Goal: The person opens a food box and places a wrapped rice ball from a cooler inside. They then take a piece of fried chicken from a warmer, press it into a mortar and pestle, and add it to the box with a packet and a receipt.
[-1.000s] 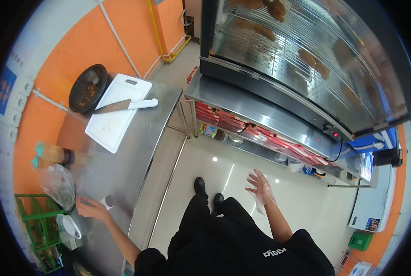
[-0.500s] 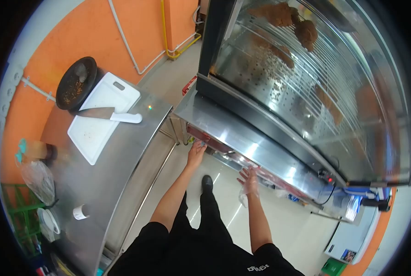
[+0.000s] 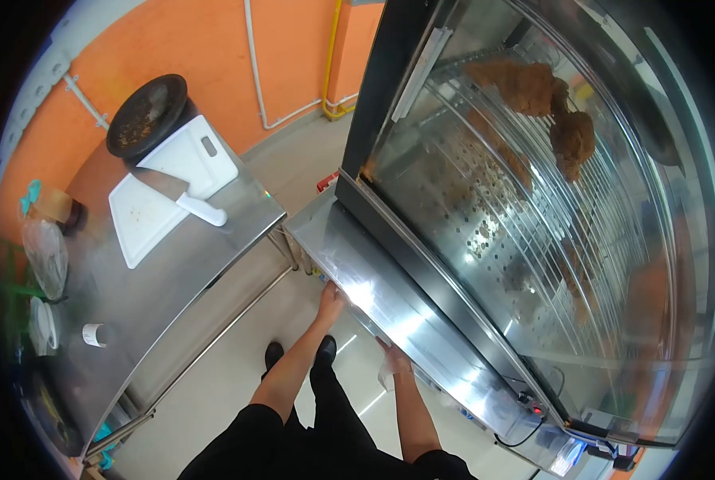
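Observation:
Both my arms reach forward under the steel ledge (image 3: 389,300) of a glass-fronted food warmer (image 3: 525,200). My left hand (image 3: 329,298) is at the ledge's lower edge, its fingers hidden beneath it. My right hand (image 3: 393,362), in a thin clear glove, also goes under the ledge and is partly hidden. What either hand touches or holds cannot be seen. Pieces of fried food (image 3: 569,140) lie on the wire racks behind the curved glass.
A steel worktable (image 3: 173,272) stands to the left with a white cutting board (image 3: 161,196), a cleaver (image 3: 185,200), a dark stone mortar (image 3: 145,116), a small white cup (image 3: 93,334) and a plastic bag (image 3: 45,256). Orange wall with pipes behind. My black shoes (image 3: 325,350) stand on the pale floor.
My view has moved closer to the warmer and tilted. Both hands have gone further in under the steel ledge; a second ago the left hand was on the worktable.

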`<state>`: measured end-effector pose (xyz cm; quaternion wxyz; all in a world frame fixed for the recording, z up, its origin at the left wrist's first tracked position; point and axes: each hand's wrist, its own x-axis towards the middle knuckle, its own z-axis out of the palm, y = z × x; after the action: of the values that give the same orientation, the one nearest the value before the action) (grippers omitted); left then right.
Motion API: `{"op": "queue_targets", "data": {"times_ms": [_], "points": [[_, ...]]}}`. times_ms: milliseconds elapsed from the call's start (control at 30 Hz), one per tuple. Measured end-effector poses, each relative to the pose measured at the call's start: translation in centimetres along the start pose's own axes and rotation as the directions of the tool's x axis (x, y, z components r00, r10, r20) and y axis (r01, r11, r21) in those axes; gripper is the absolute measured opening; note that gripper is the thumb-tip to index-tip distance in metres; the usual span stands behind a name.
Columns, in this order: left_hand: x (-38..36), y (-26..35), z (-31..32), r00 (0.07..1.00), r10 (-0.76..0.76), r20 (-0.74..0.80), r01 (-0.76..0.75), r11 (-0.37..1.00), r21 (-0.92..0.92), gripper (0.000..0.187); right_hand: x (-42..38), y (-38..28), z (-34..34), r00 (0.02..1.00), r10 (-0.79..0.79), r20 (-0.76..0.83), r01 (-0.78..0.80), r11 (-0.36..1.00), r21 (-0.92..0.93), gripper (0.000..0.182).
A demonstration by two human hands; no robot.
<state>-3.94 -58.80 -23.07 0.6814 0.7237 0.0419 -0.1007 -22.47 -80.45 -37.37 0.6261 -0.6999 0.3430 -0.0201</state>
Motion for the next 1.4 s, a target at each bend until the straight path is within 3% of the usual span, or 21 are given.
{"op": "queue_targets", "data": {"times_ms": [67, 133, 200, 233, 267, 333, 500, 567, 633, 800, 833, 867, 900, 933, 967, 1033, 1133, 1200, 1267, 1300, 1400], "points": [[-0.1, -1.1, 0.5, 0.992, 0.102, -0.072, -0.096, 0.993, 0.072, 0.037, -0.1, -1.7, 0.0, 0.99, -0.025, 0.138, 0.031, 0.999, -0.039, 0.044], [0.3, -0.8, 0.3, 0.969, 0.22, -0.108, -0.201, 0.966, 0.163, 0.039, 0.1, -4.5, 0.4, 0.983, 0.022, 0.185, -0.076, 0.955, 0.288, 0.045], [-0.4, 0.5, 0.2, 0.997, -0.033, -0.063, 0.035, 0.999, 0.024, 0.041, -0.2, -6.8, 0.6, 0.967, 0.043, 0.253, -0.174, 0.833, 0.525, 0.047], [0.1, -0.7, 0.5, 0.983, 0.142, -0.113, -0.135, 0.989, 0.06, 0.041, -0.4, -7.8, 0.5, 0.955, 0.04, 0.293, -0.215, 0.773, 0.597, 0.047], [-0.3, -2.0, 0.5, 0.983, 0.151, -0.104, -0.145, 0.988, 0.062, 0.041, -0.9, -8.8, 0.3, 0.943, 0.027, 0.333, -0.251, 0.715, 0.652, 0.048], [-1.7, -1.0, 0.1, 1.0, -0.022, 0.005, 0.022, 0.966, -0.257, 0.043, -2.3, -10.5, -0.2, 0.908, -0.011, 0.418, -0.323, 0.616, 0.718, 0.049], [-6.8, -3.2, -3.3, 0.993, 0.019, 0.115, 0.022, 0.937, -0.349, 0.044, -8.3, -14.3, -1.2, 0.825, -0.139, 0.547, -0.422, 0.493, 0.761, 0.052], [-10.3, -1.5, -5.1, 0.994, -0.007, 0.111, 0.043, 0.943, -0.329, 0.047, -11.3, -15.7, -1.0, 0.829, 0.1, 0.55, -0.486, 0.616, 0.62, 0.069], [-13.8, -1.7, -8.0, 0.985, -0.049, 0.168, 0.108, 0.925, -0.365, 0.061, -13.8, -14.6, -0.8, 0.807, 0.101, 0.582, -0.508, 0.621, 0.597, 0.065], [-23.0, 3.0, -20.1, 0.963, 0.038, 0.266, -0.027, 0.999, -0.045, 0.098, -21.0, -18.5, 4.6, 0.69, 0.092, 0.718, -0.557, 0.701, 0.445, 0.071], [-24.0, 4.4, -22.1, 0.96, 0.126, 0.251, -0.123, 0.992, -0.026, 0.104, -21.9, -20.0, 6.3, 0.681, 0.051, 0.73, -0.525, 0.729, 0.439, 0.072], [-25.1, 6.9, -23.7, 0.973, 0.108, 0.204, -0.088, 0.991, -0.103, 0.104, -23.1, -22.1, 8.0, 0.673, 0.034, 0.739, -0.51, 0.745, 0.43, 0.073], [-25.5, 8.9, -25.9, 0.958, 0.216, 0.187, -0.222, 0.975, 0.016, 0.1, -24.6, -25.1, 9.8, 0.674, 0.024, 0.738, -0.479, 0.776, 0.412, 0.073], [-26.5, 12.1, -27.5, 0.975, 0.166, 0.15, -0.138, 0.974, -0.18, 0.096, -24.9, -25.8, 11.6, 0.652, -0.07, 0.755, -0.419, 0.797, 0.435, 0.072], [-26.6, 13.9, -29.2, 0.955, 0.282, 0.087, -0.272, 0.955, -0.116, 0.094, -26.1, -28.7, 13.6, 0.684, -0.053, 0.727, -0.355, 0.847, 0.396, 0.076], [-27.4, 16.4, -33.7, 0.955, 0.295, 0.02, -0.291, 0.927, 0.236, 0.092, -27.1, -31.6, 18.0, 0.717, -0.049, 0.696, -0.323, 0.86, 0.394, 0.084], [-28.7, 18.0, -38.2, 0.923, 0.357, -0.143, -0.291, 0.892, 0.347, 0.087, -25.8, -33.2, 24.4, 0.579, -0.324, 0.748, -0.112, 0.877, 0.467, 0.079], [-29.1, 16.9, -40.9, 0.831, 0.497, -0.25, -0.169, 0.653, 0.738, 0.079, -25.8, -35.5, 27.9, 0.457, -0.304, 0.836, 0.023, 0.943, 0.331, 0.074], [-29.1, 15.3, -42.8, 0.832, 0.453, -0.321, -0.041, 0.626, 0.779, 0.076, -28.8, -38.3, 30.9, 0.562, -0.276, 0.78, 0.26, 0.954, 0.15, 0.06], [-29.2, 14.9, -43.6, 0.829, 0.416, -0.374, 0.072, 0.584, 0.808, 0.073, -29.0, -37.7, 31.8, 0.562, -0.27, 0.782, 0.258, 0.955, 0.144, 0.06], [-29.0, 17.5, -45.6, 0.789, 0.482, -0.38, 0.052, 0.565, 0.824, 0.074, -28.6, -35.9, 33.9, 0.678, -0.259, 0.688, 0.326, 0.945, 0.035, 0.048]]}}
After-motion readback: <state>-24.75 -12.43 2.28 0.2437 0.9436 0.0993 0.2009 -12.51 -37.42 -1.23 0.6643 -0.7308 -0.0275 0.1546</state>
